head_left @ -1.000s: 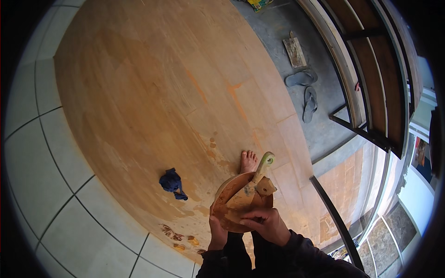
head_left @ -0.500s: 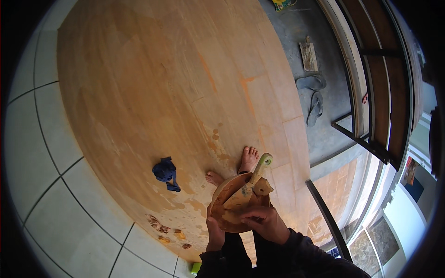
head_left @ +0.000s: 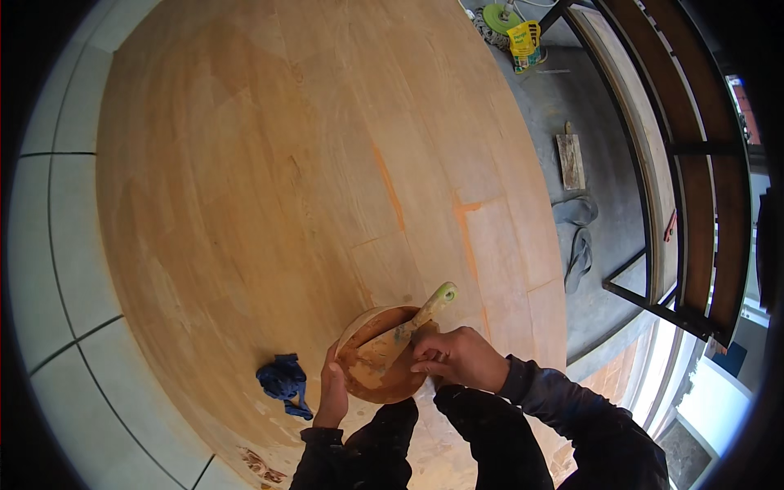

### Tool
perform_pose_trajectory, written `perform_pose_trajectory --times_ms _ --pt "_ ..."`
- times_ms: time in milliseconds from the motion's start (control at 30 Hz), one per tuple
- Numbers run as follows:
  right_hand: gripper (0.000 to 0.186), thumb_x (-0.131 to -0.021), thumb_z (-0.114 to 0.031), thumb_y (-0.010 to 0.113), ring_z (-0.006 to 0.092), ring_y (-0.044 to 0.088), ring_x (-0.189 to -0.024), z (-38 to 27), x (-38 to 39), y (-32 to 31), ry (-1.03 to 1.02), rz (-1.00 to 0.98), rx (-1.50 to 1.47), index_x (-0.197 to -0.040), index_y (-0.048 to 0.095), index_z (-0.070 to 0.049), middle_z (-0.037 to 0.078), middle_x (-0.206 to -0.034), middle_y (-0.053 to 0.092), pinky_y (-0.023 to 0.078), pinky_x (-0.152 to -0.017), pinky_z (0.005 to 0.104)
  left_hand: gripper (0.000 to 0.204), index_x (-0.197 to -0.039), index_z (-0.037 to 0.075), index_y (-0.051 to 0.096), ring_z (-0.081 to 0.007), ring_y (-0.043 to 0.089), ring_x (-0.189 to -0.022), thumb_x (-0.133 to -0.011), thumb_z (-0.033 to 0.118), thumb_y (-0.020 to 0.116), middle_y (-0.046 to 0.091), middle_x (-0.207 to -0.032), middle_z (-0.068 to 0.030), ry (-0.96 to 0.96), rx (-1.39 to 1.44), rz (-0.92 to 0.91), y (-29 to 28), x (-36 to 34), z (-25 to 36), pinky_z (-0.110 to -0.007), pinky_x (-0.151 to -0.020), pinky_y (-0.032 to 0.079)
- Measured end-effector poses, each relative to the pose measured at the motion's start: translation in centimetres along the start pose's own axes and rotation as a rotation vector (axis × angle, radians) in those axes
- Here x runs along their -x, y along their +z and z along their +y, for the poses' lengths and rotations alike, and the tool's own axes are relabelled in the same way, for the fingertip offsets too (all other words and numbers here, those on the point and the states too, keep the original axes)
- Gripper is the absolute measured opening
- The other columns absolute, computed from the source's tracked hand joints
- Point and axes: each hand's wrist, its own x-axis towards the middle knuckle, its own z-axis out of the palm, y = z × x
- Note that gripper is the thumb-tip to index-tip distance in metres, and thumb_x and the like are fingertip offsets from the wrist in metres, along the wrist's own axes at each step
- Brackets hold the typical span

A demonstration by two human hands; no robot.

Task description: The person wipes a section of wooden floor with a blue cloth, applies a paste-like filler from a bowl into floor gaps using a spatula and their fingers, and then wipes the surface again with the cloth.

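My left hand [head_left: 332, 394] grips the left side of a round bowl [head_left: 384, 390] smeared with tan-orange paste, thumb up at the rim. Leaning across the bowl is a scraper [head_left: 433, 305]; its pale, green-tipped handle sticks out past the far right rim, and its blade lies in the paste. My right hand [head_left: 465, 359] is over the bowl's right side, fingers curled together in a pinch. Whatever they may hold is hidden. A brown lump beside the scraper handle is mostly covered by that hand.
A crumpled dark blue cloth [head_left: 282, 382] lies on the wood-look floor [head_left: 245, 204], left of the bowl. To the right are grey sandals [head_left: 578, 257], a flat wooden-handled trowel [head_left: 570, 161], a yellow packet [head_left: 525, 41] and a dark metal frame [head_left: 686, 147]. Pale tiles [head_left: 82, 237] border the left.
The view has shifted, so the floor things sit lower and my feet are out of sight. My right hand has moved from the bowl's near side to its right side, fingers curled.
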Motion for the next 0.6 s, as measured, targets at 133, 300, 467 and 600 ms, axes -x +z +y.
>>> perform_pose_trajectory --times_ms 133,300,467,600 --pt "0.020 -0.092 -0.022 0.082 0.0336 0.075 -0.079 8.0 -8.2 2.1 -0.114 0.089 0.048 -0.100 0.069 -0.009 0.013 -0.081 0.075 0.056 -0.070 0.0423 0.096 -0.158 -0.004 0.036 -0.0255 0.051 -0.142 -0.105 0.076 0.036 0.053 -0.152 -0.0176 0.050 -0.088 -0.049 -3.7 -8.3 -7.1 -0.040 -0.118 0.041" --pt "0.020 -0.096 -0.025 0.080 0.0332 0.075 -0.080 15.6 -14.0 6.2 -0.229 -0.077 0.009 -0.101 0.072 -0.007 0.013 -0.088 0.076 0.058 -0.070 0.0415 0.092 -0.159 -0.001 0.036 -0.0256 0.052 -0.142 -0.106 0.075 0.035 0.052 -0.153 -0.0156 -0.026 0.124 -0.012 -6.1 -12.2 -17.6 -0.041 -0.118 0.042" --pt "0.020 -0.100 -0.029 0.072 0.0358 0.071 -0.085 20.2 -14.9 7.9 -0.273 -0.192 0.121 -0.102 0.074 -0.009 0.012 -0.088 0.074 0.055 -0.075 0.0454 0.085 -0.163 0.010 0.036 -0.0251 0.046 -0.148 -0.108 0.075 0.026 0.048 -0.159 -0.0094 -0.191 0.296 -0.012 -5.5 -13.6 -21.0 -0.044 -0.122 0.038" --pt "0.020 -0.101 -0.024 0.068 0.0384 0.069 -0.091 21.8 -13.4 6.9 -0.323 -0.225 -0.073 -0.107 0.073 -0.006 0.016 -0.096 0.073 0.053 -0.082 0.0471 0.086 -0.165 0.010 0.031 -0.0274 0.045 -0.150 -0.108 0.074 0.027 0.045 -0.163 -0.0103 -0.188 0.340 -0.050 -6.5 -13.7 -20.8 -0.045 -0.124 0.037"
